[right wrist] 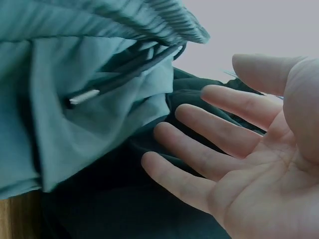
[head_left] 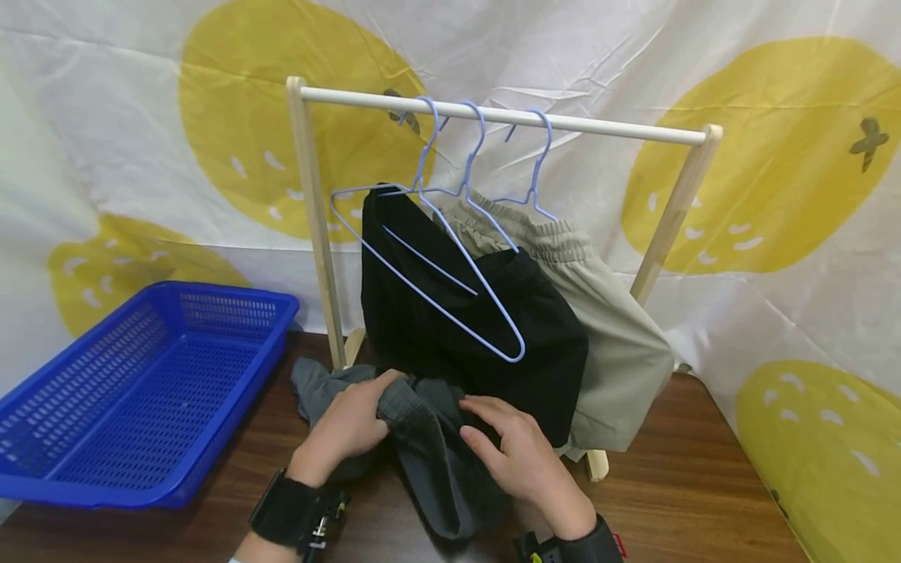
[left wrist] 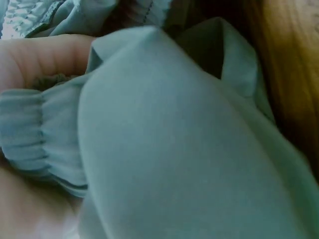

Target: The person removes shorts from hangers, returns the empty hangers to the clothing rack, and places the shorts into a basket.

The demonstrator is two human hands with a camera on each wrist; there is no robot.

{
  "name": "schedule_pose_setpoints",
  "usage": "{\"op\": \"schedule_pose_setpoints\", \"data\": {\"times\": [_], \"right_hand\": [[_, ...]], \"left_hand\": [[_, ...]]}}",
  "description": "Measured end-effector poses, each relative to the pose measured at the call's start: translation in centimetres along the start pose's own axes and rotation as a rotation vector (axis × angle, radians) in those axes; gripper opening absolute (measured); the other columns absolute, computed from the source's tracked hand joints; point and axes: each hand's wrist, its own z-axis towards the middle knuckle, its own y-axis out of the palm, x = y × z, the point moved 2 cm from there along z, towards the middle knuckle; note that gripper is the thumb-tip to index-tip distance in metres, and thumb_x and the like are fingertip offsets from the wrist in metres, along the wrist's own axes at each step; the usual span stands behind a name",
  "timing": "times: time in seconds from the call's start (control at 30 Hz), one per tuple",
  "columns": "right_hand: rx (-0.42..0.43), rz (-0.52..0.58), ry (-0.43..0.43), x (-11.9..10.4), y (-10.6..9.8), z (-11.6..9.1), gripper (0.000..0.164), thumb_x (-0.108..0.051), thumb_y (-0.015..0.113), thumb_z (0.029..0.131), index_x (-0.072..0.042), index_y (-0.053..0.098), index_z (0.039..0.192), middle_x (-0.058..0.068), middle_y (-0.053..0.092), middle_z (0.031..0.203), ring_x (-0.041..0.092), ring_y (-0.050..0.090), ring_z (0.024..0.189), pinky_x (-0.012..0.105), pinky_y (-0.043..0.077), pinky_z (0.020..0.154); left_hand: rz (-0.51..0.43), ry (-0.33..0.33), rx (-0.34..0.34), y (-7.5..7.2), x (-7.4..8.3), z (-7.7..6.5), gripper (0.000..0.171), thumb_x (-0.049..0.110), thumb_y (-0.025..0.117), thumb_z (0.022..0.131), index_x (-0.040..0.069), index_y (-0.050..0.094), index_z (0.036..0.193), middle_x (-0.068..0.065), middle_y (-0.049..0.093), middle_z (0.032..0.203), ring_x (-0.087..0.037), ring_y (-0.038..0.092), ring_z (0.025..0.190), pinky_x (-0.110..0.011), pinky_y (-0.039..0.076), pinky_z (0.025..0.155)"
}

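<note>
Gray shorts with an elastic waistband lie bunched on the table in front of the rack. My left hand grips them by the gathered waistband, its thumb and fingers curled round the cloth. My right hand hovers at their right side, fingers spread and nearly straight, holding nothing. From the right wrist, the palm faces the cloth, and a dark drawstring with a metal tip hangs inside the waistband. Just behind both hands, black shorts hang from the rack.
A wooden rack with a white rail stands on the table. A light blue hanger with no garment hangs in front. Beige shorts hang at right. A blue basket is at left, a patterned cloth behind.
</note>
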Motion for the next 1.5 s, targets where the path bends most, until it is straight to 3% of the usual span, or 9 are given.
{"op": "schedule_pose_setpoints", "data": {"times": [0.13, 0.27, 0.57, 0.77, 1.07, 1.5], "right_hand": [[0.040, 0.002, -0.005, 0.0, 0.1, 0.0, 0.038, -0.017, 0.065, 0.102, -0.001, 0.065, 0.136, 0.015, 0.067, 0.135, 0.032, 0.064, 0.125, 0.052, 0.051, 0.103], [0.060, 0.008, -0.025, 0.1, 0.2, -0.1, 0.039, -0.016, 0.067, 0.101, -0.001, 0.064, 0.137, 0.014, 0.066, 0.136, 0.031, 0.063, 0.126, 0.051, 0.051, 0.103], [0.051, 0.039, -0.043, -0.1, 0.2, 0.0, 0.042, -0.018, 0.070, 0.099, -0.003, 0.065, 0.137, 0.016, 0.063, 0.140, 0.032, 0.062, 0.127, 0.054, 0.051, 0.102], [0.019, 0.056, -0.018, -0.2, 0.2, 0.1, 0.046, -0.020, 0.072, 0.098, -0.003, 0.063, 0.139, 0.018, 0.058, 0.145, 0.035, 0.059, 0.131, 0.058, 0.049, 0.103], [0.040, 0.046, -0.047, -0.4, 0.2, 0.0, 0.046, -0.018, 0.074, 0.096, -0.003, 0.064, 0.139, 0.018, 0.057, 0.146, 0.035, 0.058, 0.132, 0.055, 0.050, 0.103], [0.075, 0.035, -0.052, -0.6, 0.2, 0.0, 0.048, -0.018, 0.074, 0.096, -0.007, 0.062, 0.141, 0.016, 0.055, 0.149, 0.034, 0.057, 0.134, 0.054, 0.050, 0.103]], "left_hand": [[-0.042, -0.004, 0.018, -0.7, 0.1, -0.2, 0.061, -0.008, 0.063, 0.082, 0.015, 0.059, 0.139, -0.016, 0.069, 0.127, -0.036, 0.066, 0.111, -0.060, 0.051, 0.096], [-0.065, -0.013, 0.032, -1.4, 0.3, -0.4, 0.058, -0.006, 0.064, 0.084, 0.017, 0.059, 0.138, -0.015, 0.069, 0.126, -0.035, 0.066, 0.107, -0.060, 0.051, 0.092], [-0.089, 0.029, 0.095, -2.6, 0.6, -0.7, 0.048, 0.006, 0.068, 0.088, 0.018, 0.059, 0.133, -0.015, 0.072, 0.120, -0.035, 0.070, 0.101, -0.058, 0.053, 0.087], [-0.123, -0.009, 0.125, -3.4, 0.5, -0.8, 0.046, 0.008, 0.067, 0.091, 0.017, 0.057, 0.135, -0.018, 0.071, 0.122, -0.040, 0.069, 0.104, -0.060, 0.053, 0.086], [-0.153, -0.060, 0.204, -4.7, 0.1, -1.2, 0.046, 0.014, 0.064, 0.095, 0.013, 0.054, 0.140, -0.025, 0.066, 0.131, -0.048, 0.065, 0.115, -0.064, 0.051, 0.093], [-0.234, -0.160, 0.322, -7.2, 0.1, -2.3, 0.048, 0.030, 0.059, 0.103, 0.010, 0.048, 0.145, -0.025, 0.058, 0.142, -0.048, 0.057, 0.128, -0.062, 0.046, 0.101]]}}
